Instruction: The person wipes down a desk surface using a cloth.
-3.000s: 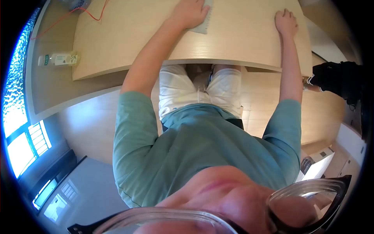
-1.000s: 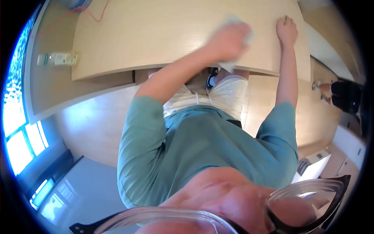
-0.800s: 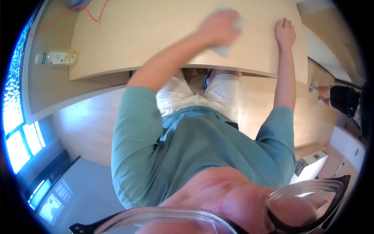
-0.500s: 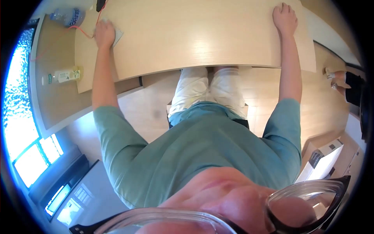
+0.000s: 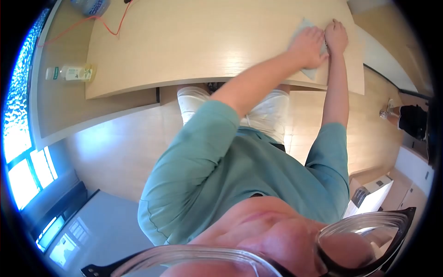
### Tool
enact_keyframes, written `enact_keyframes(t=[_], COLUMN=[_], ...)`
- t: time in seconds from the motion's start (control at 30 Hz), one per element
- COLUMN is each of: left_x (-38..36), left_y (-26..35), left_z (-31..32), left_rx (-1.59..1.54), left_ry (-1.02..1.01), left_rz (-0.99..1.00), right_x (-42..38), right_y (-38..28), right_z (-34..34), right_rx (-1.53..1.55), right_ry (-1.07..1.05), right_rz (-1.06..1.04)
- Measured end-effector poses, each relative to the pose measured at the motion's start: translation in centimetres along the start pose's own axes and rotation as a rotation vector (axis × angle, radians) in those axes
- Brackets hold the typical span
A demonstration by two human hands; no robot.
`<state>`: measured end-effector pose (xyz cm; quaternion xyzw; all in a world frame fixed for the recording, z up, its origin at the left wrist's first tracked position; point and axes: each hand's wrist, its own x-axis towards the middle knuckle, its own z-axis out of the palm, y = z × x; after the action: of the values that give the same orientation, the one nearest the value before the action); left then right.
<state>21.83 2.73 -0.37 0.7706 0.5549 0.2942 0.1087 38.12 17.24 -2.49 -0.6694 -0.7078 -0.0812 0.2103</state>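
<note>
A thin pale grey-green cloth (image 5: 310, 73) lies near the right end of the light wooden table (image 5: 198, 46). My left hand (image 5: 308, 46) reaches across my body and presses palm-down on it, fingers laid out and thumb apart; part of the cloth is hidden beneath. Just right of the cloth, my right hand (image 5: 336, 38) rests palm-down on the tabletop with loosely extended fingers. The two hands are close together, and nothing is visible in the right one.
At the left, a bottle with pale yellow liquid (image 5: 76, 73) and a clear blue-labelled bottle (image 5: 92, 6) stand near a thin red cord (image 5: 110, 30). White boxes (image 5: 369, 196) are low on the right. Another person's legs (image 5: 392, 111) show at the far right.
My left hand and the cloth have gone from the table's left end to its right end, beside my right hand. The right hand appears slightly lower in view as the camera shifted.
</note>
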Motion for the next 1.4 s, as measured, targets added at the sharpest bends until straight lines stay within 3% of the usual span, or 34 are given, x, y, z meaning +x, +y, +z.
enact_keyframes(t=[0.07,0.17,0.43,0.5,0.53,0.57,0.6,0.63,0.7,0.77,0.83,0.93,0.97,1.0,1.03,1.1,1.13,1.2,1.4], left_x=[0.3,0.1,-2.6,-2.2,-1.9,-1.4,-0.9,-0.4,1.1,2.8,3.4,2.8,2.5,2.2,1.2,-0.9,-1.1,-2.5,-1.1], left_y=[2.6,1.3,1.1,1.7,2.0,2.1,2.2,2.3,1.5,-1.7,-3.4,-9.2,-11.5,-14.5,-17.4,-20.6,-22.2,-25.8,-26.1], left_z=[0.5,1.9,-1.7,-1.4,-1.2,-1.0,-1.0,-1.8,-4.5,-5.0,-7.6,-12.0,-13.8,-14.8,-15.7,-18.3,-19.1,-20.2,-19.6], left_rx=[0.107,0.069,0.100,0.167,0.162,0.135,0.106,0.098,-0.387,-0.394,-0.369,0.332,0.601,0.686,0.772,0.809,0.811,0.712,0.791], left_ry=[-0.076,-0.011,-0.056,-0.018,-0.009,0.153,0.313,0.320,0.362,0.606,0.661,0.516,0.472,0.490,0.493,0.264,0.254,0.380,0.406], left_rz=[0.020,0.004,0.015,-0.070,-0.055,-0.043,-0.030,-0.014,-0.286,-0.177,-0.193,0.121,0.233,0.225,0.205,-0.293,-0.295,-0.724,-0.712], right_x=[0.3,-0.2,-1.5,-2.0,-1.8,-1.8,-3.4,-5.1,-8.2,-11.3,-12.7,-11.9,-11.6,-10.5,-9.3,-6.5,-4.2,-0.6,11.2], right_y=[0.7,-0.2,-2.2,-2.3,-1.4,0.2,-0.1,-0.5,-2.0,-5.8,-8.3,-10.4,-10.5,-10.6,-10.2,-7.1,-4.6,-0.1,5.2], right_z=[-0.3,-1.4,-4.8,-5.6,-4.6,-4.0,-6.1,-7.8,-9.0,-11.4,-11.0,-9.5,-7.6,-6.5,-6.5,-6.6,-5.2,-2.3,2.1], right_rx=[0.108,0.107,0.087,0.494,0.961,0.955,0.754,0.542,0.581,0.578,0.595,0.634,0.447,0.254,0.256,0.240,0.138,-0.006,-0.164], right_ry=[-0.046,0.024,0.056,-0.053,0.016,0.033,0.171,0.303,0.218,0.015,0.041,-0.081,-0.015,0.047,0.050,-0.131,-0.122,-0.140,-0.140], right_rz=[-0.021,-0.027,0.018,0.219,0.238,0.233,0.027,-0.171,-0.275,-0.257,-0.194,-0.021,-0.158,-0.299,-0.300,-0.228,-0.225,-0.170,0.101])
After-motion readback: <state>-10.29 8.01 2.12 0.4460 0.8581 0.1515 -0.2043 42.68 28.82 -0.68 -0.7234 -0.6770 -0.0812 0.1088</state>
